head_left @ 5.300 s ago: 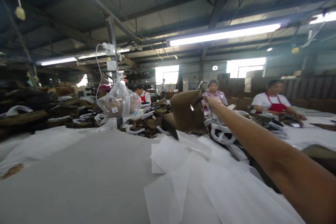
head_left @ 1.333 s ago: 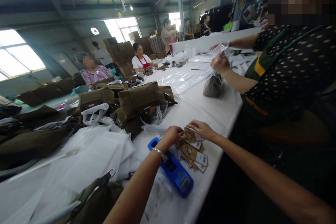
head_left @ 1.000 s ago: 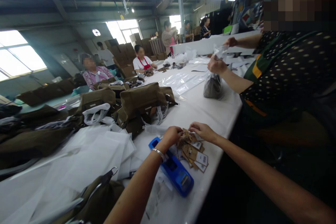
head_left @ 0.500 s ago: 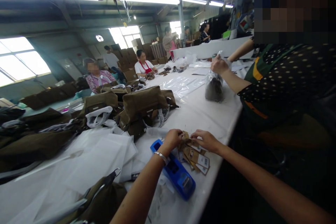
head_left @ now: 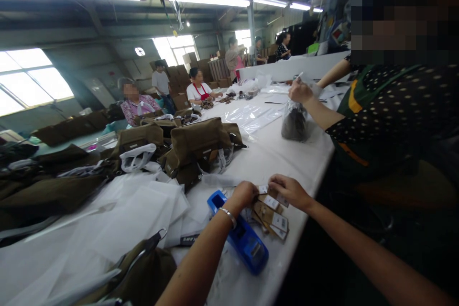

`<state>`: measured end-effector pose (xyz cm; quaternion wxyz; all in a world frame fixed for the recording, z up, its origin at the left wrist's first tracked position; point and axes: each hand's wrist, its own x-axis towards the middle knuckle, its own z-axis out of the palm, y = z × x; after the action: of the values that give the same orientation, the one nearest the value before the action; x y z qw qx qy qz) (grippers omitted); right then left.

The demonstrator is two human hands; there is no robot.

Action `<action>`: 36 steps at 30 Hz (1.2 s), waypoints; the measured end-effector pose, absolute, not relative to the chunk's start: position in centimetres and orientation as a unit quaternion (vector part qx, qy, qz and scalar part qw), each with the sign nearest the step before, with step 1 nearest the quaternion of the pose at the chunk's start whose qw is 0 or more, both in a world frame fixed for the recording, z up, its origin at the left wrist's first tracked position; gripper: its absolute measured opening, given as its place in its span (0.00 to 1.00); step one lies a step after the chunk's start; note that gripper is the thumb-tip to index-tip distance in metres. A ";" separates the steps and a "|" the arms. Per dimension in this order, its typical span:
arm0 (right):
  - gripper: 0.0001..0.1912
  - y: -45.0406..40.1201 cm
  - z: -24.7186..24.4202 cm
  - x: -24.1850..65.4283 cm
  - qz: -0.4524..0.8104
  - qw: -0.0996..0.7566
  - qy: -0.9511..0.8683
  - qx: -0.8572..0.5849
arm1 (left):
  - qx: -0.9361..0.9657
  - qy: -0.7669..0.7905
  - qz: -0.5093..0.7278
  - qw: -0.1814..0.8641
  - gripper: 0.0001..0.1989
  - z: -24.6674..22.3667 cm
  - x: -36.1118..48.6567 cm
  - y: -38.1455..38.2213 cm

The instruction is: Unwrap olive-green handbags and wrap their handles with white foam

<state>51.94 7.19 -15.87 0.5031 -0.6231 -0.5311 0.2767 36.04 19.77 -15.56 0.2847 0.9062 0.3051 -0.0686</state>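
Observation:
My left hand [head_left: 245,195] is closed in a pinch on a brown hang tag with a white label [head_left: 263,190], above a small pile of tags. My right hand [head_left: 291,192] has its fingertips pinched together at the right end of the same tag. Under both hands lie brown card hang tags [head_left: 278,222], fanned out, some with white barcode labels. A blue tape dispenser [head_left: 251,247] lies beside the pile, partly covered by my left wrist.
Olive bags [head_left: 197,141] with wrapped straps are heaped to the left. White sheets [head_left: 143,210] lie in front of them. Another olive bag [head_left: 143,272] is close by at lower left. Across the corner, a co-worker's hands hold a dark item in a clear plastic bag [head_left: 294,122].
My hands have drawn slightly apart, the right one moving right. A white-labelled tag now shows between them. The tape dispenser stays in place.

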 end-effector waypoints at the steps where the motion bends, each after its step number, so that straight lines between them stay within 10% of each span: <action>1: 0.17 6.8 -15.3 51.9 0.288 0.526 -0.508 -0.618 | 0.901 0.320 -0.074 0.285 0.13 -15.6 36.1 20.0; 11: 0.25 2.4 -10.6 51.2 0.309 0.653 -0.358 -0.591 | 0.827 0.339 0.040 0.447 0.16 -11.6 34.1 18.0; 20: 0.18 -2.7 -9.7 45.1 0.280 0.495 -0.515 -0.642 | 0.473 0.289 0.189 0.810 0.30 -6.7 21.6 4.5; 24: 0.15 -4.5 -9.4 40.5 0.359 0.441 -0.593 -0.571 | 0.501 0.377 0.303 0.718 0.38 -7.6 15.8 0.6; 30: 0.15 -5.4 -8.4 34.6 0.475 0.432 -0.602 -0.475 | 0.683 0.423 0.224 0.552 0.21 -8.5 10.3 -4.3; 36: 0.12 -4.9 -10.1 30.7 0.336 0.419 -0.668 -0.516 | 0.683 0.535 0.273 0.417 0.16 -8.8 3.7 -7.2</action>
<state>30.68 -4.91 -10.06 0.4189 -0.5157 -0.6677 0.3358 3.68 -7.21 -8.75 0.4167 0.6828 0.5346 0.2725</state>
